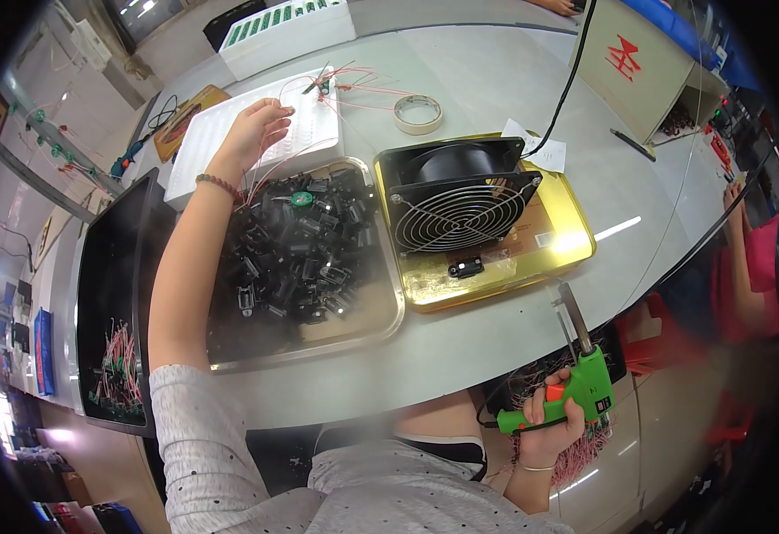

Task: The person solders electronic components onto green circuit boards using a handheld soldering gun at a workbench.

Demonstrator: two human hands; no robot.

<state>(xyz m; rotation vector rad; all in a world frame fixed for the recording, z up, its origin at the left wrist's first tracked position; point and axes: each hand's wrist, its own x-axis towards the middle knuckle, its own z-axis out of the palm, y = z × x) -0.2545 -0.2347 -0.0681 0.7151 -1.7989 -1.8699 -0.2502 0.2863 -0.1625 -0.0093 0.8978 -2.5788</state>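
My left hand [260,129] reaches over a white foam tray [198,169], fingers curled together; what they hold, if anything, is too small to make out. Close to its fingertips, small green boards with thin red wires [325,86] lie at the tray's far right corner. My right hand [545,432] grips a green soldering gun [588,392] with an orange-red trigger, low at the right beyond the table edge. Its metal tip end points up toward the table. Below my left hand, a metal tray [389,316] holds many black plastic housings [300,249] and a small green round piece [301,199].
A black fan [460,214] stands on a gold tin lid [576,240] beside a small black part [466,267]. A tape roll [418,114] lies behind. Wired boards [118,374] fill part of the black bin [87,267] at left. Another person's arm [741,258] is at right.
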